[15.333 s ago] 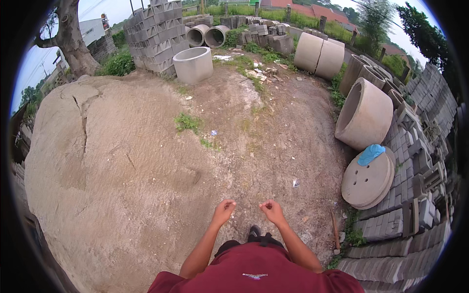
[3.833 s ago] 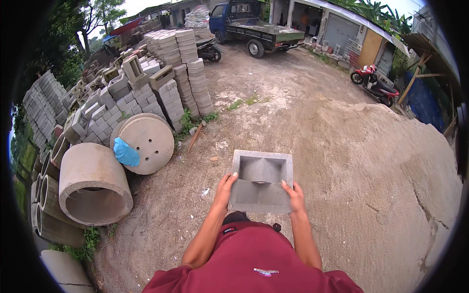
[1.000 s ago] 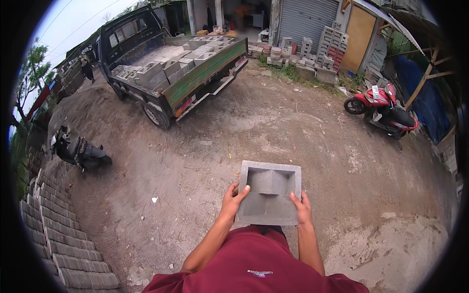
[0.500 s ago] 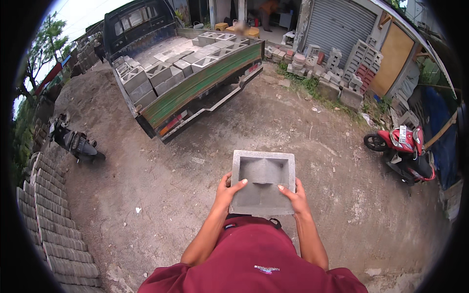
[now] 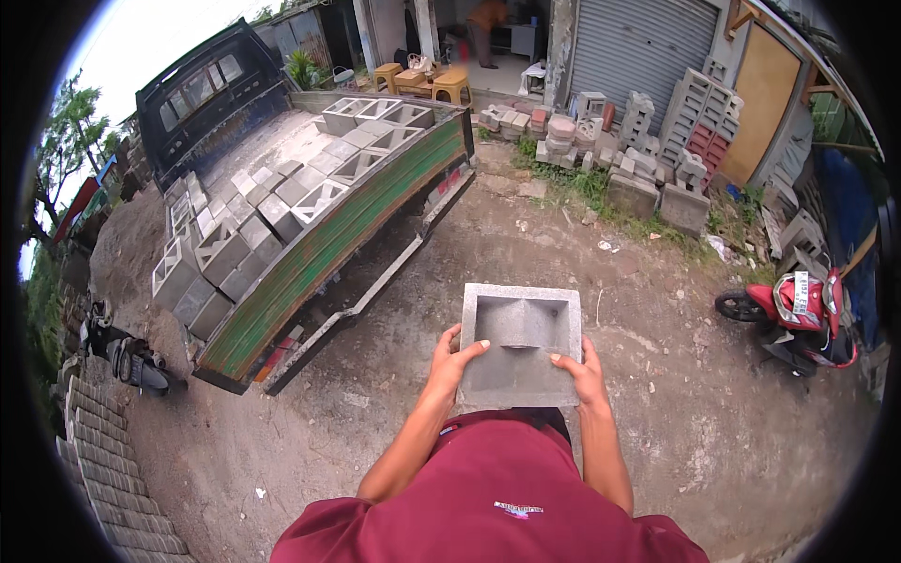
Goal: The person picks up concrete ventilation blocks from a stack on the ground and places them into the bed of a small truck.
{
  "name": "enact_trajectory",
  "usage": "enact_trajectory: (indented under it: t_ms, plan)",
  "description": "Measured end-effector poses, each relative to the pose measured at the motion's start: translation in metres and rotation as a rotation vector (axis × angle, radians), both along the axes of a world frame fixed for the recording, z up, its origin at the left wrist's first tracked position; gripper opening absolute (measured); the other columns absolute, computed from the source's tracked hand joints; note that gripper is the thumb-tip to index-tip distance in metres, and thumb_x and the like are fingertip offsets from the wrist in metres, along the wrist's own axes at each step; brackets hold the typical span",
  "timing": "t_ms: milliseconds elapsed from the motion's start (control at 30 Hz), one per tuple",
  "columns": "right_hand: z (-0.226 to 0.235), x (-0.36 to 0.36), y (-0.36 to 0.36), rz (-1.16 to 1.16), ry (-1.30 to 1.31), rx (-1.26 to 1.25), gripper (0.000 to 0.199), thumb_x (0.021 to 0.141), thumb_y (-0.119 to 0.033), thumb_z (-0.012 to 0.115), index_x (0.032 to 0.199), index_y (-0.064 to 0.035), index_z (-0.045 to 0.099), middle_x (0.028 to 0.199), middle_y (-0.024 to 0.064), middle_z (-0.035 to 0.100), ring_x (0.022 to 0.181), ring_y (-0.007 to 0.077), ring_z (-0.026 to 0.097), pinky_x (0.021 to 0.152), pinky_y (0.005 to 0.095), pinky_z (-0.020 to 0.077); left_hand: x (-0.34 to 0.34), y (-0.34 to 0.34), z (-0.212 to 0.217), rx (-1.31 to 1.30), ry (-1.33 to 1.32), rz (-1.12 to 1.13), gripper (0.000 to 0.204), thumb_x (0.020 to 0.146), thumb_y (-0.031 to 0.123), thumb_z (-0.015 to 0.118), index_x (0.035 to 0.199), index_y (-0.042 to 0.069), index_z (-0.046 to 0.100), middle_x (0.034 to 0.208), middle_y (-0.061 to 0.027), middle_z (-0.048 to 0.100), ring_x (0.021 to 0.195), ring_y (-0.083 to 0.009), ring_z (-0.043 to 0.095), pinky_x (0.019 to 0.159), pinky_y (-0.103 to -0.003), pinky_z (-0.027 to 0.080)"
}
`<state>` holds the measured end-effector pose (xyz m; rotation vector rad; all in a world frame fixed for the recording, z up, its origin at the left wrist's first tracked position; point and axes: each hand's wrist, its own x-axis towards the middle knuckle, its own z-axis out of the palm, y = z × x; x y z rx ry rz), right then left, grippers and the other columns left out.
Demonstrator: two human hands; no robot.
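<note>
A grey concrete block (image 5: 519,380), square with a deep hollow and a raised wedge inside, is held in front of my waist. My left hand (image 5: 454,362) grips its left side, with the thumb over the near face. On the opposite side my right hand (image 5: 583,372) clasps it the same way. Fingers of both hands are partly hidden behind the block. Ahead to the left stands a flatbed truck with a raised green tailgate (image 5: 352,251). Several similar concrete blocks (image 5: 253,239) fill the near part of its bed.
A metal bumper bar (image 5: 366,296) juts out below the tailgate. At left are a dark motorbike (image 5: 136,364) and stacked grey tiles (image 5: 122,479); a red motorbike (image 5: 798,310) stands at right. More blocks (image 5: 699,122) lean near a roller shutter (image 5: 643,47). Someone (image 5: 486,28) stands in the doorway.
The truck now looks nearer and sits farther left in view, as do the shopfront stools. Both hands still hold the concrete block, which appears slightly farther right.
</note>
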<state>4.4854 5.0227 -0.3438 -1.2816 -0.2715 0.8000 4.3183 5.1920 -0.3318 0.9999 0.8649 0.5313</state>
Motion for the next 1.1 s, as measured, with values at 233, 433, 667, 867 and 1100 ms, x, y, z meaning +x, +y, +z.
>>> enact_trajectory:
  t_ms: [233,433,667,867,1100]
  plan:
    - [-0.025,0.198,0.125,0.083,-0.038,-0.062,0.067,0.071,-0.006,0.074,0.131,0.0026,0.044,0.113,0.0158,0.060,0.101,0.0230,0.060,0.087,0.0341,0.0476,0.181,0.108,-0.025,-0.023,-0.051,0.095,0.081,0.075,0.016,0.077,0.141,-0.001,0.035,0.113,-0.0201,0.060,0.099,-0.0260,0.063,0.084,-0.037,0.052]
    - [-0.041,0.370,0.240,0.195,-0.101,-0.056,0.066,0.071,-0.007,0.073,0.130,0.0016,0.044,0.111,0.0148,0.061,0.101,0.0228,0.060,0.087,0.0343,0.0478,0.337,0.199,-0.032,-0.011,-0.062,0.213,0.075,0.074,0.017,0.075,0.138,-0.001,0.039,0.116,-0.0206,0.059,0.101,-0.0270,0.062,0.088,-0.037,0.051]
    - [-0.018,0.518,0.359,0.287,-0.024,-0.053,0.064,0.070,-0.001,0.072,0.128,-0.0014,0.045,0.109,0.0129,0.061,0.099,0.0215,0.060,0.086,0.0331,0.0480,0.478,0.301,-0.035,-0.065,-0.097,0.297,0.078,0.075,0.014,0.076,0.140,0.000,0.036,0.120,-0.0201,0.056,0.105,-0.0263,0.060,0.087,-0.037,0.050]
    - [-0.029,0.641,0.487,0.241,-0.026,-0.004,0.063,0.070,0.002,0.069,0.128,-0.0017,0.045,0.109,0.0121,0.062,0.098,0.0207,0.060,0.085,0.0322,0.0484,0.603,0.432,-0.041,-0.051,-0.116,0.263,0.079,0.075,0.014,0.076,0.141,0.001,0.035,0.120,-0.0207,0.056,0.104,-0.0268,0.060,0.086,-0.038,0.051]
    - [-0.029,0.775,0.657,0.262,-0.024,-0.011,0.063,0.071,0.001,0.069,0.129,-0.0011,0.044,0.109,0.0124,0.061,0.096,0.0215,0.061,0.084,0.0324,0.0491,0.734,0.606,-0.042,-0.084,-0.131,0.242,0.081,0.074,0.013,0.078,0.141,0.001,0.035,0.120,-0.0215,0.056,0.105,-0.0274,0.060,0.086,-0.039,0.051]
